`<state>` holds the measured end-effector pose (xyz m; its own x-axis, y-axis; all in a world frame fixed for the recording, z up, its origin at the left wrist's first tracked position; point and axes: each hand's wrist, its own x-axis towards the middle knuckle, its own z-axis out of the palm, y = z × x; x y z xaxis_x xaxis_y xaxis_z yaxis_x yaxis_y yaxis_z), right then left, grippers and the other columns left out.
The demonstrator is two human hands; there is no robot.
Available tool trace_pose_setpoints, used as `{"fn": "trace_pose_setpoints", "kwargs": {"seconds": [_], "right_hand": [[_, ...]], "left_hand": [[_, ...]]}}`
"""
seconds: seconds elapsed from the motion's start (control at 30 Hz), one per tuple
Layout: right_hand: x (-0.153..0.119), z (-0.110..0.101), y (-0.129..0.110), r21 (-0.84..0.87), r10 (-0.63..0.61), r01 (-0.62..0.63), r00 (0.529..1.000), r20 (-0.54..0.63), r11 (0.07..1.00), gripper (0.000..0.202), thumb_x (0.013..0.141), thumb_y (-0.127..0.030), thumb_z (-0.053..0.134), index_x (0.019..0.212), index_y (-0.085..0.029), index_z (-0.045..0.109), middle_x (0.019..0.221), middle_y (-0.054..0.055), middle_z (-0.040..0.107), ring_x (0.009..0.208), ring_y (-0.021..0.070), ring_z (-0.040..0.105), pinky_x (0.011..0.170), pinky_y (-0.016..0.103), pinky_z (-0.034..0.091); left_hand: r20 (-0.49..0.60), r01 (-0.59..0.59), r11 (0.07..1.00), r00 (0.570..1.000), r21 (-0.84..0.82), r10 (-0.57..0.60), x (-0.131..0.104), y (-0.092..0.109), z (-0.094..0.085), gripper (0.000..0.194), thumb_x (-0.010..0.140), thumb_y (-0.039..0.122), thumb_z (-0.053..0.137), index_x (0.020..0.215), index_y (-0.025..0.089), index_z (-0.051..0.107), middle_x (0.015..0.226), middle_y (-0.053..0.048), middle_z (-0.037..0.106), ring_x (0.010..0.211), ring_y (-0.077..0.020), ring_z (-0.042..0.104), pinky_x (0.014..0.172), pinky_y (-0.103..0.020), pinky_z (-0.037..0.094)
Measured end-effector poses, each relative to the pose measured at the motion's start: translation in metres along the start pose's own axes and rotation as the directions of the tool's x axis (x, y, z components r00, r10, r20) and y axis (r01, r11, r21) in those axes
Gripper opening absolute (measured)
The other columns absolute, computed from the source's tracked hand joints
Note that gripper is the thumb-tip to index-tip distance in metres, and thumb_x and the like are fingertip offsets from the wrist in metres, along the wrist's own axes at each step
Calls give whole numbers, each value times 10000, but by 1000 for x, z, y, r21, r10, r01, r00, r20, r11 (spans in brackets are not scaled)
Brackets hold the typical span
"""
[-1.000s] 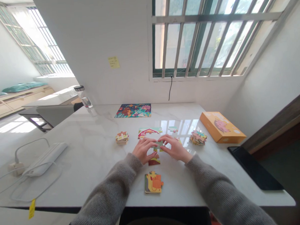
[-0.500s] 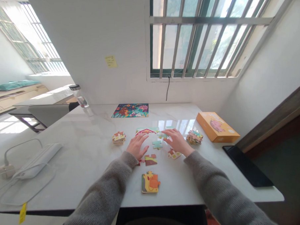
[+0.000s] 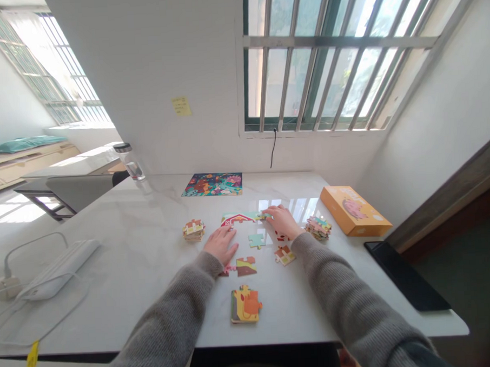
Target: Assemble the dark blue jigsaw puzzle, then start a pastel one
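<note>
A joined strip of puzzle pieces (image 3: 240, 218) with a red barn roof lies mid-table. At its right end my right hand (image 3: 282, 221) has its fingertips on a light green puzzle piece (image 3: 262, 215), which touches the strip. My left hand (image 3: 221, 243) rests with fingers stretched out just below the strip's left end, holding nothing. Between the hands sits a loose pale green piece (image 3: 256, 240). Nearer me are a brown and yellow-green piece (image 3: 246, 266) and a pink one (image 3: 228, 269), partly under my left wrist. A brown-and-cream piece (image 3: 285, 255) lies below my right hand.
Stacks of pieces stand at left (image 3: 193, 229), at right (image 3: 318, 228) and near the front edge (image 3: 246, 304). Behind lies a colourful picture sheet (image 3: 212, 184). An orange box (image 3: 355, 211) and a black tablet-like slab (image 3: 407, 274) are right; a power strip (image 3: 62, 267) is left.
My right hand has moved slightly up and left, bringing the light green piece against the strip's right end. My left hand has shifted a little down and left, uncovering more of the barn roof.
</note>
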<state>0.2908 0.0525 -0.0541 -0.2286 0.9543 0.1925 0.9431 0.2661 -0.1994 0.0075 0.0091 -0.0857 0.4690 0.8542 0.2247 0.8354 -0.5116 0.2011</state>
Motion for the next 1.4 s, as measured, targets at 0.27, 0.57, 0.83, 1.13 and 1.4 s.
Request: {"fn": "trace_pose_setpoints", "kwargs": {"seconds": [0.27, 0.57, 0.83, 1.13, 1.4], "right_hand": [[10, -3, 4, -17, -75, 77, 994, 83, 997, 412, 925, -140, 508, 1278, -249, 688, 1219, 78, 680, 1076, 251, 530, 958, 334, 366], [12, -4, -6, -55, -114, 122, 986, 122, 991, 439, 905, -99, 505, 1276, -248, 686, 1234, 79, 673, 1055, 244, 531, 950, 319, 377], [20, 3, -23, -67, -140, 148, 985, 104, 987, 454, 913, -99, 460, 1269, -273, 680, 1229, 68, 679, 1076, 259, 533, 926, 359, 419], [15, 11, -22, -110, -194, 210, 971, 141, 971, 479, 969, -188, 407, 1395, -358, 544, 1412, 48, 578, 1208, 301, 514, 1013, 489, 385], [3, 15, -16, -69, -187, 195, 977, 106, 978, 465, 950, -139, 416, 1390, -220, 544, 1521, 109, 475, 1385, 282, 417, 1130, 481, 320]], "left_hand": [[33, 5, 1000, 999, 17, -6, -1, 2, -2, 487, 947, 343, 514, 1400, 167, 530, 1485, -136, 487, 1377, -299, 436, 1160, -469, 384], [27, 48, 998, 998, 28, -48, -2, 3, -2, 490, 937, 353, 528, 1393, 172, 528, 1471, -143, 487, 1379, -302, 427, 1156, -465, 384], [3, 108, 992, 994, 68, -109, -4, 3, -3, 455, 922, 366, 544, 1349, 209, 531, 1452, -141, 496, 1361, -305, 438, 1122, -477, 400], [10, 152, 985, 988, 82, -153, -4, 4, -6, 458, 918, 385, 556, 1344, 222, 525, 1457, -143, 482, 1359, -310, 428, 1122, -474, 382], [7, 148, 983, 989, 111, -150, -4, 3, -4, 473, 928, 390, 546, 1363, 206, 516, 1471, -153, 480, 1364, -312, 433, 1133, -473, 377]]}}
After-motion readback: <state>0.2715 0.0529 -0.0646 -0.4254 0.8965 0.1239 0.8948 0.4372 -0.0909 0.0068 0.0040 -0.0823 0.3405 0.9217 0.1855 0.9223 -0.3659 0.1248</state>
